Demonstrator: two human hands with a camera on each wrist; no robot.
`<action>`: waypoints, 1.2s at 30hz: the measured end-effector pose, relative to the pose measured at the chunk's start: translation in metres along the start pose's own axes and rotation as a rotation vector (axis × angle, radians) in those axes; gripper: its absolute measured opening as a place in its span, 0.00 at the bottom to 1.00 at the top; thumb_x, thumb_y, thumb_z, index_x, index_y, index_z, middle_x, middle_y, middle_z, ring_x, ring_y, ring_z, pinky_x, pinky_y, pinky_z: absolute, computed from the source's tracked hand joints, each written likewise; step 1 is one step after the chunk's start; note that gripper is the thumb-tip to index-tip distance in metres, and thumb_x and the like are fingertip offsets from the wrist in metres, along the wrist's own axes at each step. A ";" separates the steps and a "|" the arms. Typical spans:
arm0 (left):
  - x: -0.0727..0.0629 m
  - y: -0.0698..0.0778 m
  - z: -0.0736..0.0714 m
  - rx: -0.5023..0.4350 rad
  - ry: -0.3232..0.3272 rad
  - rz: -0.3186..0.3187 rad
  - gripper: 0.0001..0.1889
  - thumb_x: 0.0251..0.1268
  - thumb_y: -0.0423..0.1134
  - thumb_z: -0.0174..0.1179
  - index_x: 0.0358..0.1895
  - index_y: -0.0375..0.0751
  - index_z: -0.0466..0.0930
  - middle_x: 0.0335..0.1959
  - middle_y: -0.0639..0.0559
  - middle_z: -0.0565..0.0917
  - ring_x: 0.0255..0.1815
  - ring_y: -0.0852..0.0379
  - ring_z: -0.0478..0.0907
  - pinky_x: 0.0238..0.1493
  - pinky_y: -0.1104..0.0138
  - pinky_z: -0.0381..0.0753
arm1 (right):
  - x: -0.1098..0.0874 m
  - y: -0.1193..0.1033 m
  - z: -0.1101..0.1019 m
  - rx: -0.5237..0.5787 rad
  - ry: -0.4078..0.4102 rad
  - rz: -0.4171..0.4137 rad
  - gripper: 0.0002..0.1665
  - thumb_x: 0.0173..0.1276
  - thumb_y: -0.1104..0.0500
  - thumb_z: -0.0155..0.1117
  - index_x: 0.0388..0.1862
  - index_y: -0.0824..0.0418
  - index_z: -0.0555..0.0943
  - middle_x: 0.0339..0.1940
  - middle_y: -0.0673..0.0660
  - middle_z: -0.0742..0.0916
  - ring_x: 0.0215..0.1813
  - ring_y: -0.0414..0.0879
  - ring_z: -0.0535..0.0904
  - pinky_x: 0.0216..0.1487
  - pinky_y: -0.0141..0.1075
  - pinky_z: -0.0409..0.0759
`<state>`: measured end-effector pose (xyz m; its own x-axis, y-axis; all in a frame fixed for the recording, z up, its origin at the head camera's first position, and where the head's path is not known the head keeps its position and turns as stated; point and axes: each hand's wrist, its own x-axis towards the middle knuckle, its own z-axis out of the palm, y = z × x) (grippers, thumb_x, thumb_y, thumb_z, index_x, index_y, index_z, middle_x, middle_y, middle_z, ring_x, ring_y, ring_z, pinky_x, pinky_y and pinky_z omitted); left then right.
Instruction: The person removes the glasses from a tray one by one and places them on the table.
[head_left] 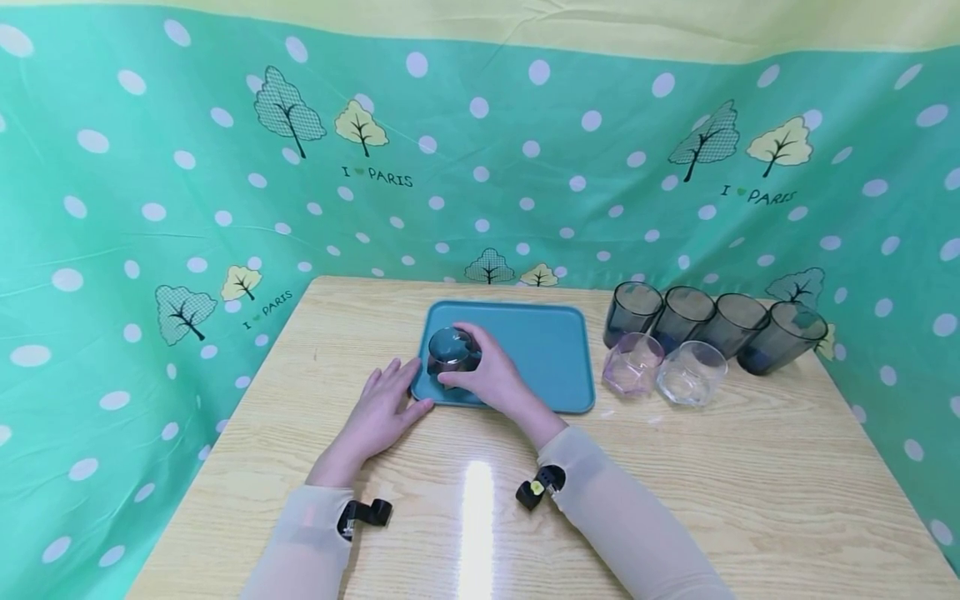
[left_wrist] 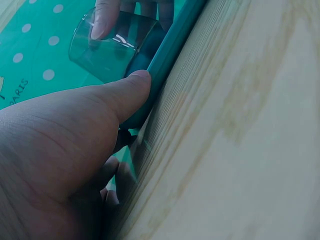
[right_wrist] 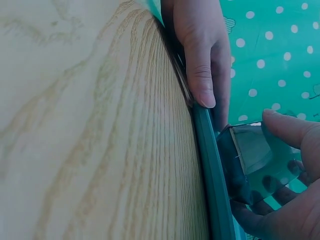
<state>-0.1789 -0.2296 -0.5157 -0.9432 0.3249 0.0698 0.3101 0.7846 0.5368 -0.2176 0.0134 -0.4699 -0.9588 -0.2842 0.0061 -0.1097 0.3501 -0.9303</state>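
A short grey-tinted glass (head_left: 451, 346) stands upright at the left end of the blue tray (head_left: 543, 354). My right hand (head_left: 495, 372) holds it from the right, thumb in front and fingers round the back. In the right wrist view the angular glass (right_wrist: 252, 152) sits between thumb and fingers, low over the tray floor. My left hand (head_left: 384, 412) lies at the tray's front left corner, its fingers extended along the left side. The left wrist view has that thumb (left_wrist: 135, 90) touching the tray rim (left_wrist: 162, 70).
Right of the tray, several tall dark glasses (head_left: 636, 310) line the back. Two short glasses stand before them, one pinkish (head_left: 632, 367) and one colourless (head_left: 692, 375). The wooden table (head_left: 675, 500) meets a green dotted curtain (head_left: 480, 200) behind.
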 end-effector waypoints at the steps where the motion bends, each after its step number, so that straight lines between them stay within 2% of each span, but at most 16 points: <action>1: 0.000 0.000 0.000 0.000 -0.003 -0.004 0.44 0.84 0.57 0.63 0.88 0.34 0.58 0.87 0.37 0.64 0.91 0.36 0.49 0.90 0.41 0.37 | 0.000 0.000 0.000 0.002 0.001 0.000 0.54 0.66 0.54 0.88 0.86 0.45 0.69 0.80 0.57 0.77 0.78 0.59 0.74 0.77 0.60 0.75; 8: 0.000 0.000 0.000 -0.010 -0.017 -0.015 0.44 0.84 0.57 0.63 0.89 0.36 0.57 0.87 0.38 0.64 0.91 0.38 0.48 0.90 0.43 0.35 | -0.004 0.000 -0.004 0.005 0.017 0.003 0.52 0.65 0.55 0.88 0.84 0.44 0.71 0.78 0.55 0.79 0.77 0.57 0.75 0.76 0.61 0.75; 19: -0.001 0.003 -0.001 -0.012 0.003 -0.003 0.44 0.84 0.56 0.64 0.88 0.34 0.59 0.87 0.37 0.64 0.91 0.35 0.49 0.90 0.41 0.37 | -0.016 -0.008 -0.017 0.047 0.040 0.010 0.53 0.65 0.54 0.89 0.85 0.44 0.71 0.79 0.56 0.78 0.78 0.57 0.75 0.76 0.59 0.77; 26: -0.001 0.003 -0.001 -0.010 0.002 -0.007 0.43 0.84 0.56 0.63 0.89 0.35 0.58 0.87 0.37 0.64 0.91 0.35 0.49 0.90 0.41 0.37 | -0.026 -0.013 -0.031 0.083 0.042 -0.021 0.54 0.66 0.55 0.88 0.86 0.49 0.70 0.81 0.52 0.77 0.81 0.58 0.72 0.78 0.56 0.76; 30: -0.001 0.002 -0.001 -0.007 -0.002 -0.009 0.44 0.84 0.56 0.63 0.89 0.35 0.58 0.87 0.37 0.63 0.91 0.35 0.48 0.90 0.42 0.37 | -0.034 -0.017 -0.041 0.074 0.057 -0.030 0.52 0.67 0.55 0.87 0.85 0.45 0.71 0.80 0.51 0.77 0.80 0.56 0.73 0.78 0.55 0.77; 36: -0.002 0.002 -0.001 -0.015 -0.004 -0.013 0.44 0.84 0.56 0.64 0.89 0.35 0.58 0.87 0.37 0.63 0.91 0.36 0.48 0.90 0.42 0.36 | -0.045 -0.022 -0.057 0.070 0.068 0.000 0.51 0.66 0.56 0.88 0.84 0.39 0.71 0.80 0.49 0.76 0.78 0.56 0.75 0.74 0.54 0.80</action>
<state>-0.1767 -0.2292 -0.5144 -0.9465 0.3170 0.0598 0.2962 0.7805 0.5504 -0.1869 0.0693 -0.4287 -0.9747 -0.2218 0.0289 -0.0935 0.2865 -0.9535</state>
